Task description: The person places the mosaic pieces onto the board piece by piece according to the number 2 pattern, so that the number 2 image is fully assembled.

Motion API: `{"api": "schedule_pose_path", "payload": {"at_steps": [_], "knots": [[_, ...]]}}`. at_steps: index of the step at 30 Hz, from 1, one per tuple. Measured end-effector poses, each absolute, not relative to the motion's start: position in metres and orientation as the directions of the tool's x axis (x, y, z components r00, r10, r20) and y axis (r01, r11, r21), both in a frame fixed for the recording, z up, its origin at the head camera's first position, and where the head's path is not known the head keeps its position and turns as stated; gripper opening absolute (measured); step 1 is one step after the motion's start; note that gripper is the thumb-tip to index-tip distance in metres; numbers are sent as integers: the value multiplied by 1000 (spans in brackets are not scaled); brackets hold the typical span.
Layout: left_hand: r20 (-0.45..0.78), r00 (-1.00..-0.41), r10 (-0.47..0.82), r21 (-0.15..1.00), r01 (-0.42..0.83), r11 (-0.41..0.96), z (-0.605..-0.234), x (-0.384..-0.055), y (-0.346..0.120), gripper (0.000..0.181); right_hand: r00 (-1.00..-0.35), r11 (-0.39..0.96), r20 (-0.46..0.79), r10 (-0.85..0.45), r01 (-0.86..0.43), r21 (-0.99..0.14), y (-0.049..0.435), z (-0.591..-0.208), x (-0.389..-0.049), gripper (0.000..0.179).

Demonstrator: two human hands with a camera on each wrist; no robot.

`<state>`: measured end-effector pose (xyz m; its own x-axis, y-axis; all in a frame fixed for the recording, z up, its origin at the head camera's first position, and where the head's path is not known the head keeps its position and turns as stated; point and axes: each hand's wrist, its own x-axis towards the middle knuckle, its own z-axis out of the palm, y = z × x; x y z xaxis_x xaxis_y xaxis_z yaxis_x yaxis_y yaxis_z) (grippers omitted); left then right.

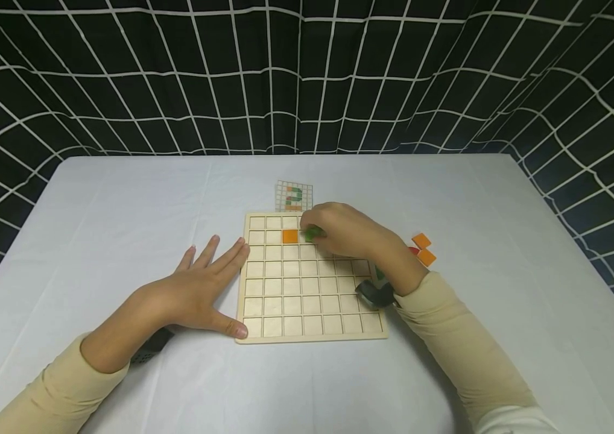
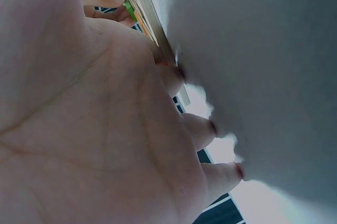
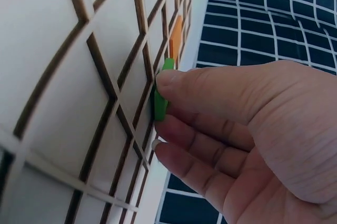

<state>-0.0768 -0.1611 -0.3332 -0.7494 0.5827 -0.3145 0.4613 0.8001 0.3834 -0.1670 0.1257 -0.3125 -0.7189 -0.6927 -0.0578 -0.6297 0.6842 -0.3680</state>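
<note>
A wooden grid board (image 1: 291, 287) lies on the table, with an orange square tile (image 1: 289, 236) in its second row. My right hand (image 1: 342, 230) pinches a green tile (image 3: 161, 100) between thumb and fingers, tilted against the grid just right of the orange tile. My left hand (image 1: 198, 294) lies at the board's left side with fingers spread. Its thumb tip touches the lower left corner and its index fingertip the left rim. In the left wrist view its palm (image 2: 105, 113) fills much of the picture.
A small transparent card (image 1: 281, 196) with a grid and a coloured tile pattern lies behind the board. Right of the board, partly behind my right forearm, are loose orange tiles (image 1: 426, 258), a red piece (image 1: 413, 250) and a green piece (image 1: 380, 273). A dark grid-lined curtain (image 1: 220, 96) hangs behind the white table.
</note>
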Motion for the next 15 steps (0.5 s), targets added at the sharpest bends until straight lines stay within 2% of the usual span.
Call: {"api": "schedule_pose_path", "payload": {"at_steps": [15], "knots": [[-324, -751, 575, 379, 454, 806, -332, -78, -160, 137, -705, 674, -42, -708, -658, -335, 117, -316, -169, 19]]}}
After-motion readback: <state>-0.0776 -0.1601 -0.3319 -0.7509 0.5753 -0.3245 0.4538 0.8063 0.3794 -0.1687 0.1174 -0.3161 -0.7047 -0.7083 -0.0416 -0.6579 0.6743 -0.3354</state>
